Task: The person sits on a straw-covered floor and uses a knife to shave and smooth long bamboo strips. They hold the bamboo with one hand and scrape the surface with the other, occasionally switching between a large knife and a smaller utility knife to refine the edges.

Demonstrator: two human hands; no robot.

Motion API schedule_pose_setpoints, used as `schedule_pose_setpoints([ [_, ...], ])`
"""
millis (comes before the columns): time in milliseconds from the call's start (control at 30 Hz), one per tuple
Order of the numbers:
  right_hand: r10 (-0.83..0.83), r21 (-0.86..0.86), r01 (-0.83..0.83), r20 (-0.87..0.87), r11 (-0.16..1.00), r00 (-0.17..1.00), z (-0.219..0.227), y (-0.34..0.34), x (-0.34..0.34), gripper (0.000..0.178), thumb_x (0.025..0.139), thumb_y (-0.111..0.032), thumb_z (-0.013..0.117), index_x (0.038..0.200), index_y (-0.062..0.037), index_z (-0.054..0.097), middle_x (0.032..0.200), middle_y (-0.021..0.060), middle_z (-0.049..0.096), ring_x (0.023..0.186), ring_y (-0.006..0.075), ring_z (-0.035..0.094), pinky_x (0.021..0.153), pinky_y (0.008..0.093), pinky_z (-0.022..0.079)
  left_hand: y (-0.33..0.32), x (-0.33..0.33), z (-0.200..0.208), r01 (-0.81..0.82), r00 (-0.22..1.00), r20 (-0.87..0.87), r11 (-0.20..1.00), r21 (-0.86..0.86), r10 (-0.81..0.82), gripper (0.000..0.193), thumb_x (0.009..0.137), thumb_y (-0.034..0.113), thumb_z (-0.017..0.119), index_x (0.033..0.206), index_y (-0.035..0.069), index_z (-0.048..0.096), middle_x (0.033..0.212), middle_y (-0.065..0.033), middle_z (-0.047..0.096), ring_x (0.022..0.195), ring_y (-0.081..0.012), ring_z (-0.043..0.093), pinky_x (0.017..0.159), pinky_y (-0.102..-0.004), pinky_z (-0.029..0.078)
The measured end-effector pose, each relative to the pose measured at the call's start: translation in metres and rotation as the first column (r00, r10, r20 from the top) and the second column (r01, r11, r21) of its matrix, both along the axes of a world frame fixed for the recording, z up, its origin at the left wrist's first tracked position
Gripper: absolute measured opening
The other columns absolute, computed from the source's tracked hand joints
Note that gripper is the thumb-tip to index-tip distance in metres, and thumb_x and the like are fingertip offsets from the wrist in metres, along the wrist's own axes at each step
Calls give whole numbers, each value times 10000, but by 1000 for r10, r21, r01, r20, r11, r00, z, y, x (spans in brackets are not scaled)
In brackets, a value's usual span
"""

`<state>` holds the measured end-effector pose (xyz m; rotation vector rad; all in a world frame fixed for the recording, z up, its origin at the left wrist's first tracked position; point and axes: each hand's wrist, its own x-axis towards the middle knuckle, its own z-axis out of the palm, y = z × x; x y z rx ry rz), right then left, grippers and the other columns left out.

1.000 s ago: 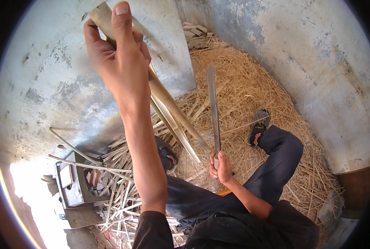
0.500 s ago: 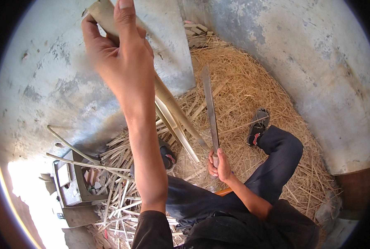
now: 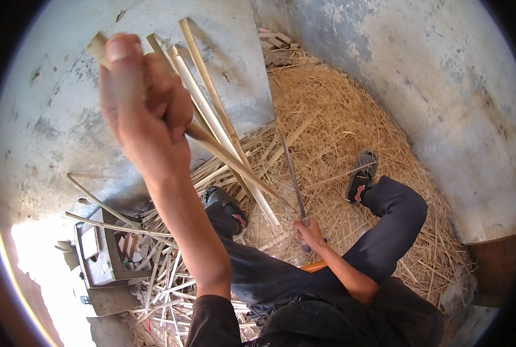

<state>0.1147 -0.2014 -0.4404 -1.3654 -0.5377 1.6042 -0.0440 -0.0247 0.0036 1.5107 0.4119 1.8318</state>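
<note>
I observe the left hand (image 3: 145,104) closed tight around a bamboo length (image 3: 227,156). Its long axis slants from above the fist at upper left to lower right, the far end low beside the knife (image 3: 293,176). The right hand (image 3: 309,233) is wrapped about the knife's handle; the blade points upward, tip slightly left. Beyond, split bamboo pieces (image 3: 207,77) stand tilted before the pale wall (image 3: 232,43); straw (image 3: 339,104) covers the floor.
</note>
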Motion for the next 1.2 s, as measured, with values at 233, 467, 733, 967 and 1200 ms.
schedule_pose_setpoints([
  [233,125,144,-132,58,981,990,41,-4,-2,236,970,-198,711,813,-74,585,574,-29,485,427,95,437,416,326,339,-2,-13,-5,396,916,-2,901,177,-402,412,1152,463,428,1116,67,535,562,63,347,331,-16,258,283,-204,249],
  [467,183,-143,-166,123,976,975,9,7,4,155,951,-79,690,848,-59,575,578,-24,481,431,78,422,398,299,298,-1,-40,-6,592,801,-81,766,249,-593,378,1159,441,390,1040,94,479,524,57,388,310,-18,362,291,-170,378],
  [733,168,29,-174,140,984,976,26,-10,-18,130,934,-119,671,857,-41,601,589,5,496,479,114,488,423,344,339,6,-43,-7,616,781,-65,748,247,-621,383,1155,447,409,1034,91,479,523,62,373,314,-16,364,287,-176,371],
  [967,19,-338,-78,-175,938,984,-57,-27,1,181,936,-96,642,820,-105,503,585,-28,432,440,108,432,380,315,302,3,-59,-8,628,770,-46,745,224,-636,359,1144,457,442,992,132,461,523,62,409,325,-19,395,311,-168,404],
  [1200,43,197,-36,-29,980,999,50,-5,-18,188,974,-73,630,819,-96,527,581,-34,450,459,91,432,427,310,305,7,-68,-10,635,767,-62,742,213,-638,342,1141,453,452,982,151,451,519,52,434,337,-21,438,324,-165,422],
])
